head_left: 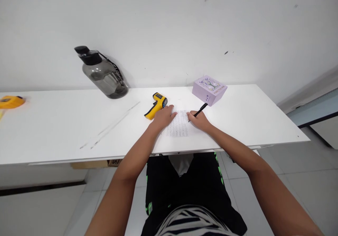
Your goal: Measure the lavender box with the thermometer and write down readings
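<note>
My right hand point(199, 120) grips a black pen point(201, 109), its tip low over the right side of a sheet of paper point(177, 127). Rows of small handwriting cover the white sheet, whose edges blend into the white tabletop. My left hand point(164, 117) rests flat at the sheet's upper left, fingers stretched out and holding nothing. Right beside those fingers lies a yellow and black infrared thermometer point(155, 106). I cannot make out whether the left fingers touch it.
A lilac box point(208, 89) with printed artwork sits near the wall, beyond my right hand. Back left, a grey see-through water bottle point(105, 75) with a black lid stands on the white table point(58, 123). An orange-yellow tool point(12, 102) lies at the far left.
</note>
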Tool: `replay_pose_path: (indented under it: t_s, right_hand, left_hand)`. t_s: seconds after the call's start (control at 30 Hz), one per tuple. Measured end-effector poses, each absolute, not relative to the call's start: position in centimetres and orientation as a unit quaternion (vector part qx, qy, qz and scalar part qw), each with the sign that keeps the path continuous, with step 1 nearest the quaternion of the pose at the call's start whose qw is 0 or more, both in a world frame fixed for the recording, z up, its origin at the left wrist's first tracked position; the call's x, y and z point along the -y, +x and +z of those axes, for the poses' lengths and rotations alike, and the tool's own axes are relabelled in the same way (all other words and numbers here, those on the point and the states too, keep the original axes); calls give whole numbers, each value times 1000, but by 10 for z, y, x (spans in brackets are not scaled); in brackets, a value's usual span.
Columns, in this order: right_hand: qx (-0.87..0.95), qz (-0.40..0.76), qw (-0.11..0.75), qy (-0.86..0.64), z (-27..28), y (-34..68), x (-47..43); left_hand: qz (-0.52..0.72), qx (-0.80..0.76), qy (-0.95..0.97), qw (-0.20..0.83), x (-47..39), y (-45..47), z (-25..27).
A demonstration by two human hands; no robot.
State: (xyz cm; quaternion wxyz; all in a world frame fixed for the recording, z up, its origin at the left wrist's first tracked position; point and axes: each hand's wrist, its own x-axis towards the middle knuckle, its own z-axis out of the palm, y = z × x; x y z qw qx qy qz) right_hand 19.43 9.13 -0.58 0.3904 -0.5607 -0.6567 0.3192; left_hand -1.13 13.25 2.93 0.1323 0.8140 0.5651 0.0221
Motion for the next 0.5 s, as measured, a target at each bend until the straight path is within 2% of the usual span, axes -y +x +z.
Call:
replay_pose_path:
  t_s: [0.5]
  right_hand:
    - [677, 341, 353, -549, 2, 194, -90]
  left_hand:
    - [27, -568, 812, 133, -131, -11, 29]
